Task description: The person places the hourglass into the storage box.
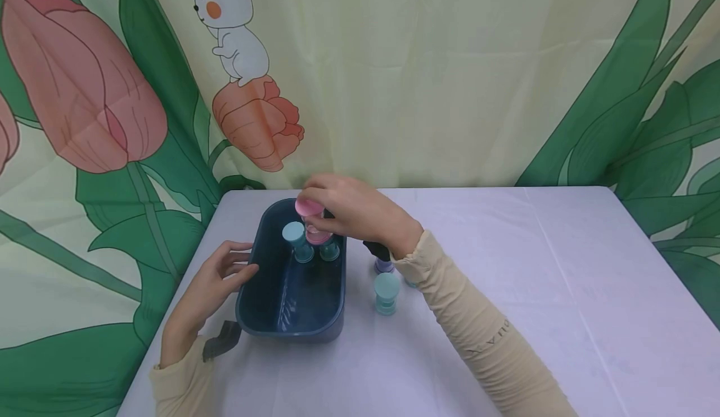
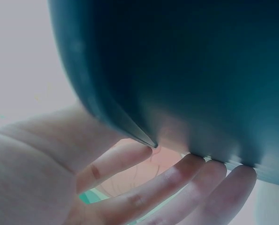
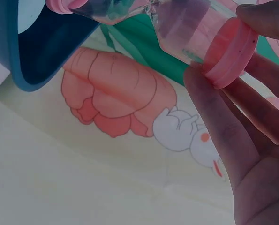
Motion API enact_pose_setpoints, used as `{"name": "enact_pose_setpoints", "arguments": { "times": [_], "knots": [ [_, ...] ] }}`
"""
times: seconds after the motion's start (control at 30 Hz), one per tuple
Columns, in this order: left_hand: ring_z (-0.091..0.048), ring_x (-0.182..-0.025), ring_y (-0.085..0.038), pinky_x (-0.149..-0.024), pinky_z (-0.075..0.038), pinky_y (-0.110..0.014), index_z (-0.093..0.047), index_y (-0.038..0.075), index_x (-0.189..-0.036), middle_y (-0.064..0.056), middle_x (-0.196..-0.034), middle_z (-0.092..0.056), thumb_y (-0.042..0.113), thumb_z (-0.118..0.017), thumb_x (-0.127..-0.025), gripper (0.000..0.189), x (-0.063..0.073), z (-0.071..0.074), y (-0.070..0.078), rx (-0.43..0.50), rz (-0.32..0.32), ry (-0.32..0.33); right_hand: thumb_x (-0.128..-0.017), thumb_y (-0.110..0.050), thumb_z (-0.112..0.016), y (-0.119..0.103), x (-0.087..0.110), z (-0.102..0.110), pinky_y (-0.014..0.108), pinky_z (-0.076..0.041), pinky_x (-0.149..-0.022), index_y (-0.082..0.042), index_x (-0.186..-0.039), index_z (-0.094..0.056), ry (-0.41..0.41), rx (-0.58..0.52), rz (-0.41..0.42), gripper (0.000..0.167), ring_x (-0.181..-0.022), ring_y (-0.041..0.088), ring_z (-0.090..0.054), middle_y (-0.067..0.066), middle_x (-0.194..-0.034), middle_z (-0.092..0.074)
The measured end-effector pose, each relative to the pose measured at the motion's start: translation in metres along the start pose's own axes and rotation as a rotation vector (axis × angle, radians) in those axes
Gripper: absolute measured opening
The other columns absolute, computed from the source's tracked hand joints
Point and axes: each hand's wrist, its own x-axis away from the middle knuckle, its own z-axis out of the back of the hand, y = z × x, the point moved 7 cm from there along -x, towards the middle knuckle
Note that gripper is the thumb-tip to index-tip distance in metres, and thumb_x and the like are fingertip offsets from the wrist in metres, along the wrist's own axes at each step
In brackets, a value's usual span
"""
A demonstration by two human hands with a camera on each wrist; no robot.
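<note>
A pink-capped sand timer with a clear waist hangs over the far part of a dark blue plastic bin. My right hand pinches its upper pink cap between thumb and fingers. In the bin, a light-blue sand timer stands next to a teal one, partly hidden by the pink one. At the bin's left side, my left hand touches the outer wall with extended fingertips.
Right of the bin, a teal sand timer stands on the white-covered table. A purple timer and another teal one are partly hidden by my right sleeve. A printed curtain hangs behind the table.
</note>
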Motion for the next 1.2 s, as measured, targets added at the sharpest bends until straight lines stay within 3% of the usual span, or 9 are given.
{"name": "enact_pose_setpoints", "arguments": {
  "times": [0.53,0.77,1.2],
  "knots": [
    [-0.053,-0.127,-0.045,-0.099,-0.048,-0.061,-0.042,0.011,-0.14,-0.024,-0.14,-0.053,0.035,-0.063,-0.098,0.053,-0.001,0.0,0.0,0.022,-0.009,-0.009,-0.089,-0.021,-0.075,-0.003,-0.016,-0.023,0.022,-0.051,-0.092,-0.01,-0.113,-0.07,-0.08,0.016,-0.017,0.027,-0.101,0.015,-0.061,0.003,-0.109,-0.064],
    [-0.054,-0.126,-0.044,-0.098,-0.049,-0.059,-0.043,0.011,-0.139,-0.024,-0.139,-0.054,0.034,-0.064,-0.098,0.052,-0.001,-0.001,-0.001,0.031,-0.016,-0.006,-0.087,-0.023,-0.078,-0.002,-0.021,-0.036,0.024,-0.052,-0.092,-0.011,-0.116,-0.069,-0.138,0.02,-0.039,0.033,-0.103,0.015,-0.061,0.003,-0.111,-0.064],
    [-0.054,-0.127,-0.043,-0.098,-0.049,-0.059,-0.043,0.012,-0.139,-0.023,-0.14,-0.054,0.034,-0.064,-0.098,0.052,0.0,0.0,0.0,0.034,-0.022,-0.01,-0.093,-0.023,-0.07,0.0,-0.027,-0.062,0.022,-0.052,-0.089,-0.013,-0.116,-0.071,-0.234,-0.005,-0.048,0.025,-0.097,0.013,-0.061,0.002,-0.108,-0.066]
  ]
}}
